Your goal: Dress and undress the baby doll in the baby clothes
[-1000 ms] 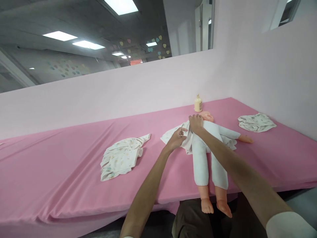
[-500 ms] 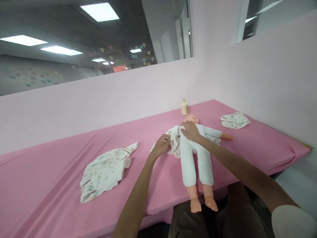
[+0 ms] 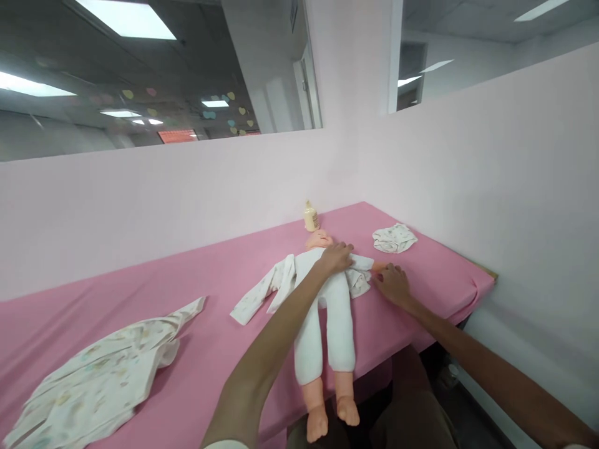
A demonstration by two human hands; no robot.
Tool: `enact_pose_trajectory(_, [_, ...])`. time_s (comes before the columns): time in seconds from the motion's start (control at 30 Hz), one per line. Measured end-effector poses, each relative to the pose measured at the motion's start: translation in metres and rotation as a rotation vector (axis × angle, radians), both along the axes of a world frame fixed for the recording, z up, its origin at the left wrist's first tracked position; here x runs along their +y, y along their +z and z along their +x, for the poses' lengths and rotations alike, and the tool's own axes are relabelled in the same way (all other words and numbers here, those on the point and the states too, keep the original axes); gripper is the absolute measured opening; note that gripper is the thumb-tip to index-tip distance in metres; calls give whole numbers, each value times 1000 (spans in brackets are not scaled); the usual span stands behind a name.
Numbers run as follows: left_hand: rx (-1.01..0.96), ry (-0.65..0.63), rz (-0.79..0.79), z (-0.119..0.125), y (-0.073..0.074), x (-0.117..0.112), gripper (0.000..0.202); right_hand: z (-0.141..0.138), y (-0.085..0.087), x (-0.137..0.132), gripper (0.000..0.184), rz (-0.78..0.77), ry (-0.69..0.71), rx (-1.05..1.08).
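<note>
A baby doll (image 3: 327, 324) in a white suit lies on its back on the pink table (image 3: 210, 349), head toward the wall, feet over the front edge. A white printed garment (image 3: 262, 292) is spread under it, one sleeve stretched out to the left. My left hand (image 3: 336, 257) rests flat on the doll's chest, fingers spread. My right hand (image 3: 392, 284) lies on the table at the doll's right arm, touching the garment's edge there, fingers loosely curved; whether it pinches the cloth is unclear.
A folded printed garment (image 3: 93, 386) lies at the left front. A small crumpled cloth (image 3: 394, 238) sits near the right corner. A cream bottle (image 3: 310, 217) stands by the pink partition wall behind the doll's head. The table ends at the right (image 3: 482, 280).
My left hand moved from the garment's left side onto the doll's chest. My right hand left the chest and went to the doll's right arm. The left sleeve now lies stretched out.
</note>
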State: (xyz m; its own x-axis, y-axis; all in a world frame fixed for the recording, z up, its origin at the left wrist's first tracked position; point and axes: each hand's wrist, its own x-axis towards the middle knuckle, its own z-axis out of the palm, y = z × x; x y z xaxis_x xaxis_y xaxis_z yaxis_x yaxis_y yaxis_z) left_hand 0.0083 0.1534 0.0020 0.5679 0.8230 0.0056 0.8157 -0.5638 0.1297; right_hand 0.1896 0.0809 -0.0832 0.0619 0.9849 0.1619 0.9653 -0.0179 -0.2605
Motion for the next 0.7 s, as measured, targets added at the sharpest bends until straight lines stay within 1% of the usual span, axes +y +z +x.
enact_pose_trajectory(0.07, [125, 19, -43, 15, -6, 14, 44, -7, 0, 4, 37, 11, 7, -1])
enact_pose_trajectory(0.17, [163, 25, -61, 24, -14, 28, 47, -15, 2, 9, 36, 40, 4, -8])
enact_pose_trajectory(0.23, [165, 35, -58, 24, -15, 33, 47, -19, 1, 10, 34, 49, 9, -3])
enact_pose_trajectory(0.33, [132, 53, -56, 18, -8, 34, 44, -26, -3, 11, 32, 44, 33, -3])
enact_pose_trajectory(0.43, [82, 63, -55, 7, 4, 33, 37, -26, -6, 16, 28, 53, 58, 0])
enact_pose_trajectory(0.53, [-14, 96, -100, -9, 17, 31, 31, -6, 0, 30, 26, 73, 12, 22])
enact_pose_trajectory(0.63, [-131, 110, -158, -22, 24, 29, 28, 32, 17, 52, 28, 132, -83, 44])
enact_pose_trajectory(0.7, [-171, 88, -135, -27, 27, 26, 25, 56, 30, 67, 29, 159, -163, 63])
